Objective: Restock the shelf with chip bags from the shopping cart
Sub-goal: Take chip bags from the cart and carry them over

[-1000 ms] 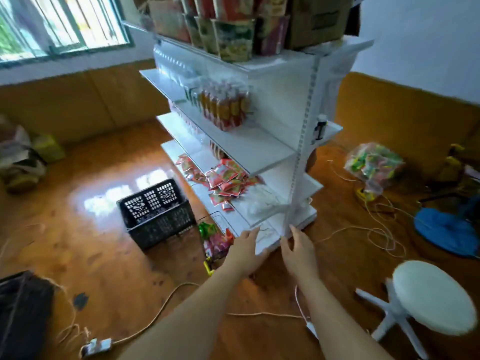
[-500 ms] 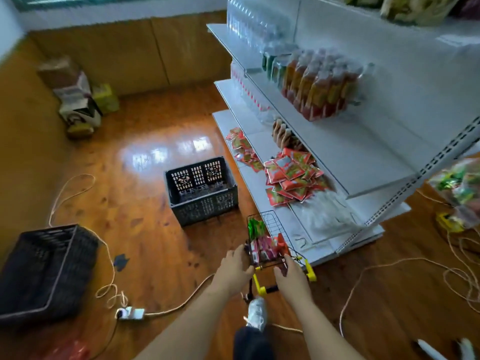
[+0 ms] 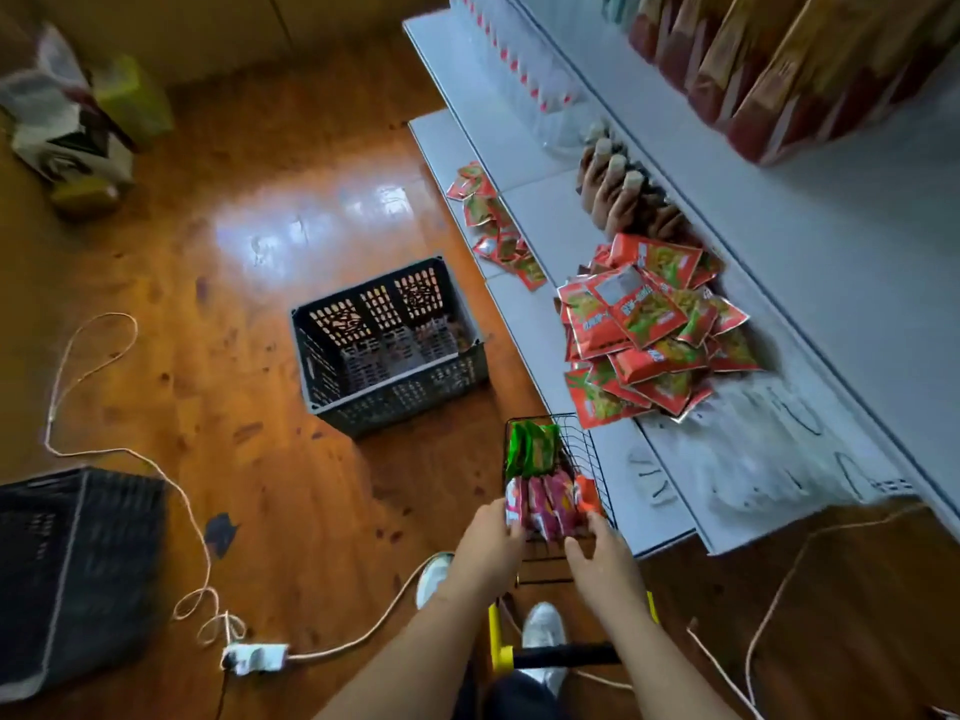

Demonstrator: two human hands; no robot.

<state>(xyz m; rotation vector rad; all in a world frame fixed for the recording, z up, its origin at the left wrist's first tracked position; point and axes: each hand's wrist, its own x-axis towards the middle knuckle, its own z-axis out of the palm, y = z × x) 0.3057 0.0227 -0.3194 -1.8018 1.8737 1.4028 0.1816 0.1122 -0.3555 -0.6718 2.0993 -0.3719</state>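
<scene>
A small black wire shopping cart (image 3: 592,449) with yellow handle parts stands on the floor against the white shelf (image 3: 550,345). It holds green chip bags (image 3: 532,449) in front, with pink and red chip bags (image 3: 553,504) and an orange bag (image 3: 586,493) behind them. My left hand (image 3: 488,545) curls its fingers over the left end of the pink row. My right hand (image 3: 605,556) reaches in with fingers straight, its tips at the orange bag. A heap of red chip bags (image 3: 654,330) lies on the low shelf board.
A black slatted crate (image 3: 389,350) sits on the wooden floor left of the cart, and a second dark crate (image 3: 67,574) lies at the far left. A power strip (image 3: 254,657) and loose cables run across the floor. My shoes (image 3: 543,628) are just behind the cart.
The view has swung down and closer to the cart. Both hands moved from the cart's near rim into the basket, onto the bags.
</scene>
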